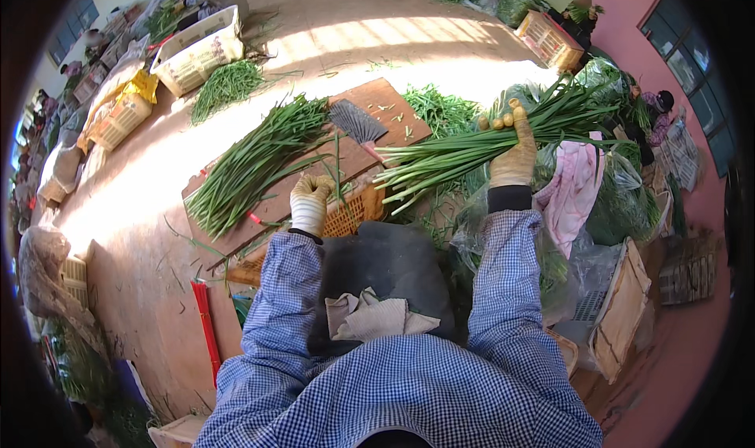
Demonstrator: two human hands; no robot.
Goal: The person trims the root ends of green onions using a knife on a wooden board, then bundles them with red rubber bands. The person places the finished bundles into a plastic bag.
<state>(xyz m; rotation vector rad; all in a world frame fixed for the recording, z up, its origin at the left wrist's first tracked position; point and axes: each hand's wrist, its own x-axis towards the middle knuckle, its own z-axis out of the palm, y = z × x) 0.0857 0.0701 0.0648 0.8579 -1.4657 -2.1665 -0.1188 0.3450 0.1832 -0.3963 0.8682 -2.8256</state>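
My right hand [516,144], in a soiled yellowish glove, holds a bunch of long green garlic chives or similar leafy stalks [454,156], pale stem ends towards the left. My left hand [312,197], gloved too, is curled near the front edge of a brown board [280,197]; a few thin green leaves hang by its fingers, and whether it grips them is unclear. On the board lies a large pile of the same greens [259,162]. Behind it a wide-bladed cleaver [357,122] rests with its pinkish handle towards me, beside cut stem bits [398,117].
An orange plastic crate [354,212] supports the board. Bagged greens [619,194] and a pink cloth [569,182] stand at right. Red ties [205,330] lie at left. Loose greens [227,88] and a white crate [197,53] are farther off. Other people sit along both walls.
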